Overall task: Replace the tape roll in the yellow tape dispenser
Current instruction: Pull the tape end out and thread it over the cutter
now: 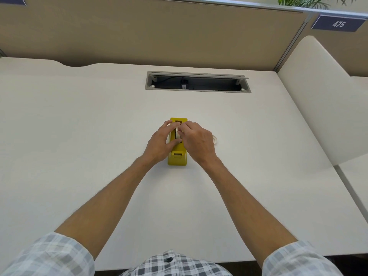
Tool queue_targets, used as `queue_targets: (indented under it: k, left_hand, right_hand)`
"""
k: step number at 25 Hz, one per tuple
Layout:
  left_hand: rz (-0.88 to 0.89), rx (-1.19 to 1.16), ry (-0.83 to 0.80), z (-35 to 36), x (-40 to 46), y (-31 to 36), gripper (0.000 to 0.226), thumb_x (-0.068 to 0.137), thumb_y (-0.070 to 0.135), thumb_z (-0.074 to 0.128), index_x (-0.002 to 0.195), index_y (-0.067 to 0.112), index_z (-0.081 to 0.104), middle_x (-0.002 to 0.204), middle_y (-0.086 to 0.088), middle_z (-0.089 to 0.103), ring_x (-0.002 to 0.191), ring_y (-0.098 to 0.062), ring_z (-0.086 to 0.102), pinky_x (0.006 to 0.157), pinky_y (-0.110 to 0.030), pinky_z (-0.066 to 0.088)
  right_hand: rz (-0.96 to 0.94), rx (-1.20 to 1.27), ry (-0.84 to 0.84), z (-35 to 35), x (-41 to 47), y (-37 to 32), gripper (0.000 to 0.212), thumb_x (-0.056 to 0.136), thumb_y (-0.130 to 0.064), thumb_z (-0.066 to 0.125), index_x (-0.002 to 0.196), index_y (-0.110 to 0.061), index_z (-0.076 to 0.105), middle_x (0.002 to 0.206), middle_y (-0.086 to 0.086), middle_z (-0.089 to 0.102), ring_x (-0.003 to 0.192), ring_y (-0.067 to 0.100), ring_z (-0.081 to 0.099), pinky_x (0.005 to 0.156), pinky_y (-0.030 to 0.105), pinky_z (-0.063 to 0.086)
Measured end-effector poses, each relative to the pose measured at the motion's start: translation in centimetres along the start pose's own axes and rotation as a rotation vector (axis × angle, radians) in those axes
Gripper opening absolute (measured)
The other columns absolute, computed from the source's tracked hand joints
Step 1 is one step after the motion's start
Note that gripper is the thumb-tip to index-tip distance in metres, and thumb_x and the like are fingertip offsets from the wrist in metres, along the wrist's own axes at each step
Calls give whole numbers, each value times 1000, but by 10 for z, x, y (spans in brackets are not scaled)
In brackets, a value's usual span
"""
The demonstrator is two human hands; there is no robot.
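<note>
on pale desk [99, 136], left hand [159, 142] steadied yellow dispenser [177, 158] while right hand [196, 140] pinched tape roll [176, 130] inside; both hands were closed, probably to seat it.

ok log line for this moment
hands: left and right on roll in dispenser | spare roll: on desk, right
</note>
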State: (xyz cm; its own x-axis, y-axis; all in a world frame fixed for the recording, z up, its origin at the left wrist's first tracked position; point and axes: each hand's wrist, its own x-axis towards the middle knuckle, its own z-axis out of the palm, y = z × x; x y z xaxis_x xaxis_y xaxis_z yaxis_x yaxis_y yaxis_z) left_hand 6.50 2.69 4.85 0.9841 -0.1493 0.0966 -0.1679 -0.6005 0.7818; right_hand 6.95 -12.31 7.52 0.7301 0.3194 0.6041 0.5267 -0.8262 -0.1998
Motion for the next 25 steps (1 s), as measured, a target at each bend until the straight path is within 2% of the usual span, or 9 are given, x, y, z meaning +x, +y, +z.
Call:
queue_targets:
  k: [4,7,10,13,17,21,25]
  left_hand:
    - [-13,14,6,0,0,0,49,94,29,61,141,26,47,151,5,41,130,-19,49,107,-38,43]
    - [-30,39,-14,-1,-1,1,56,93,32,63,144,26,43,156,3,37,143,-15,34,112,-32,32]
    - [-46,7,-46,-4,-1,-1,65,88,32,69,146,28,41,158,3,34,148,-11,24,116,-33,28]
    - [-59,-3,-52,-5,-2,-1,67,87,30,69,147,29,39,159,2,32,148,-13,25,118,-38,29]
    - [-53,-10,-59,-3,-4,-1,67,90,26,65,150,27,35,160,2,29,149,-13,23,117,-37,27]
    - [-41,-6,-61,-1,-6,1,65,94,22,61,152,25,31,162,2,26,148,-14,24,112,-26,24]
    - [-43,-16,-51,-2,-7,3,65,94,21,60,152,23,30,162,1,24,147,-17,27,113,-30,26]
  right_hand:
    - [28,-11,-12,2,-6,-2,8,82,-6,75,80,-13,69,76,-1,67,67,20,62,45,22,31]
    - [54,-12,-23,3,-11,-3,7,82,-8,75,78,-12,69,74,0,66,67,20,61,46,22,27]
    - [78,-26,-29,4,-13,-5,10,82,-11,74,73,-13,69,70,-1,64,67,19,59,47,23,26]
    - [75,-32,-30,6,-15,-6,12,84,-13,72,72,-14,70,70,-1,64,67,19,59,45,25,32]
    - [75,-23,-49,8,-19,-9,11,85,-13,71,74,-14,71,72,-1,66,69,19,59,46,30,45]
    - [84,-23,-65,8,-22,-10,8,84,-13,72,75,-14,72,73,-1,66,69,19,59,48,32,47]
    - [87,-24,-58,6,-25,-11,10,82,-13,73,73,-14,71,70,-1,66,66,19,59,47,32,47]
